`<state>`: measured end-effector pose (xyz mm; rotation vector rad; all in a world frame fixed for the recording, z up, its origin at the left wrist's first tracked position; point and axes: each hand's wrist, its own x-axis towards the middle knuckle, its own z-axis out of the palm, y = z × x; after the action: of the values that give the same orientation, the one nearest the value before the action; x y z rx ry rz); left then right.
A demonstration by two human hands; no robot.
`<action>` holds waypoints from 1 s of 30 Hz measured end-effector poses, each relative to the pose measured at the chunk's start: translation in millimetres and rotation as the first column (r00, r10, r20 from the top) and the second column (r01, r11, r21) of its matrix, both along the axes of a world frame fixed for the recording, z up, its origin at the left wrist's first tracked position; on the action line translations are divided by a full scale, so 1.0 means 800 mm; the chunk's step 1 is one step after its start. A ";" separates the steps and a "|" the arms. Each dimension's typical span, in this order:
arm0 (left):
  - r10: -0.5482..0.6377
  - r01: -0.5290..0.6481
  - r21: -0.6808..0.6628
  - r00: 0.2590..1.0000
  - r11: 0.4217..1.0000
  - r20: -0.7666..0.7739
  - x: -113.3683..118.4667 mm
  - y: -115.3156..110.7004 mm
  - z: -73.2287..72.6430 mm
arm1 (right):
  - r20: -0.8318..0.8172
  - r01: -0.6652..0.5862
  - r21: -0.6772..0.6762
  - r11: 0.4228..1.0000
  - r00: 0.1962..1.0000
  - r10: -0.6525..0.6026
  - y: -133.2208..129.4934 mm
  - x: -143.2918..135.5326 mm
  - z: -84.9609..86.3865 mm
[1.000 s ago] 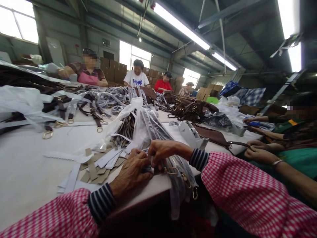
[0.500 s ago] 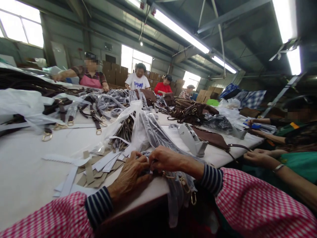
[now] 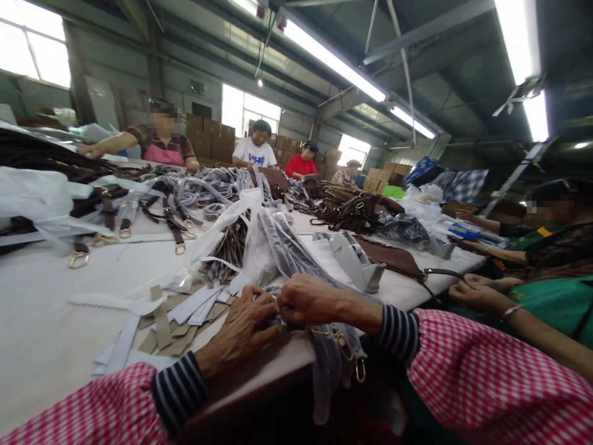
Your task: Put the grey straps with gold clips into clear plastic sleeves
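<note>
Near the table's front edge my left hand (image 3: 248, 324) presses with bent fingers on a strap wrapped in clear plastic (image 3: 273, 301). My right hand (image 3: 308, 300) is closed on the same wrapped strap, close beside the left; its fingertips are partly hidden. Wrapped strap ends (image 3: 327, 377) hang over the edge below my right wrist, with gold-coloured metal clasps (image 3: 360, 369). Behind my hands, more plastic-sleeved straps (image 3: 291, 241) run back across the table. Left of my left hand lie loose white and grey-brown card strips (image 3: 162, 321).
A grey tape dispenser (image 3: 354, 262) stands beyond my right forearm, beside a brown bag (image 3: 391, 259). A plastic bag of strips (image 3: 231, 241) stands mid-table. Brown straps (image 3: 173, 228) pile up behind. A co-worker's hands (image 3: 482, 293) hold a strap at right; other people work across the table.
The view has shifted slightly. Both my hands stay at the wrapped strap, nearly in the same place, with the right fingers curled a little more. The co-workers' arms have moved slightly.
</note>
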<state>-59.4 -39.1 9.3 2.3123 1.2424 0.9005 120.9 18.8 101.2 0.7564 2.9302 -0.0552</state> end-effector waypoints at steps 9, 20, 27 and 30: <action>-0.049 0.049 -0.035 0.999 0.998 0.014 0.004 -0.002 0.002 | 0.052 -0.028 -0.057 0.998 0.998 0.031 0.002 -0.006 0.007; 0.047 -0.043 -0.037 0.994 0.998 0.095 0.010 0.005 0.001 | -0.046 -0.180 0.308 0.934 0.978 0.204 -0.017 0.019 -0.037; 0.210 -0.198 -0.082 0.962 0.977 0.175 0.010 0.015 0.003 | -0.193 -0.035 0.239 0.970 0.978 0.083 -0.019 0.027 -0.036; 0.295 -0.266 -0.143 0.919 0.953 0.262 0.009 0.023 0.005 | -0.313 0.063 0.201 0.978 0.950 0.003 -0.029 0.029 -0.043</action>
<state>-52.2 -20.3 13.1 1.8729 1.4767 1.1819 144.4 -4.3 66.9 0.8969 3.2631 0.1471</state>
